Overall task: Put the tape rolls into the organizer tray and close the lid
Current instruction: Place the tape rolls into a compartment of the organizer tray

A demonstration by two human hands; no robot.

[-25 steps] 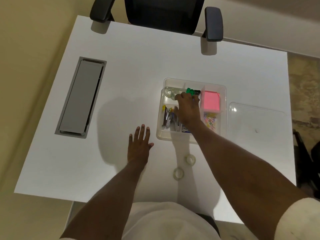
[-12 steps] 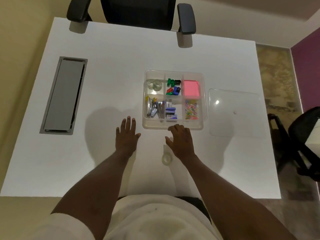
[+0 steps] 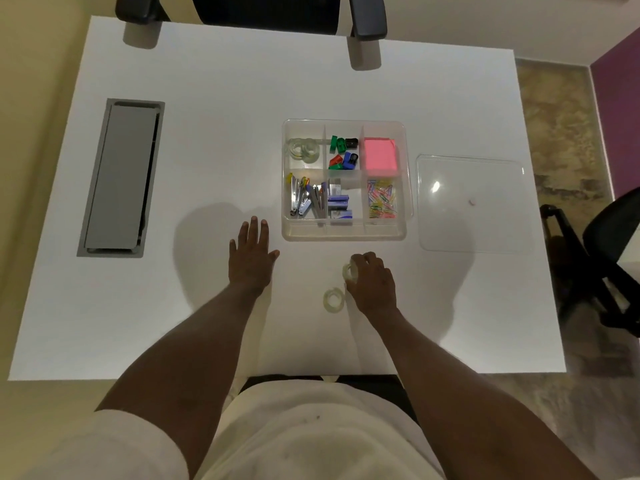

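Observation:
A clear organizer tray (image 3: 346,233) sits mid-table, its far-left compartment holding clear tape rolls (image 3: 302,148). My right hand (image 3: 372,284) is just in front of the tray, fingers closed around a clear tape roll (image 3: 349,271) tilted up on edge. Another clear tape roll (image 3: 333,299) lies flat on the table just left of that wrist. My left hand (image 3: 251,254) rests flat on the table, fingers spread, left of the tray's near corner. The clear lid (image 3: 471,206) lies flat to the right of the tray.
The tray's other compartments hold sharpeners (image 3: 343,152), pink sticky notes (image 3: 380,155), staplers (image 3: 306,199), staple boxes (image 3: 339,204) and paper clips (image 3: 381,199). A grey cable hatch (image 3: 121,178) is set into the table's left. Chairs stand at the far edge (image 3: 263,8) and right (image 3: 609,251).
My right hand left the tray's far-left compartment, came back to the table in front of the tray and closed on one of the two loose tape rolls. The left hand stayed flat.

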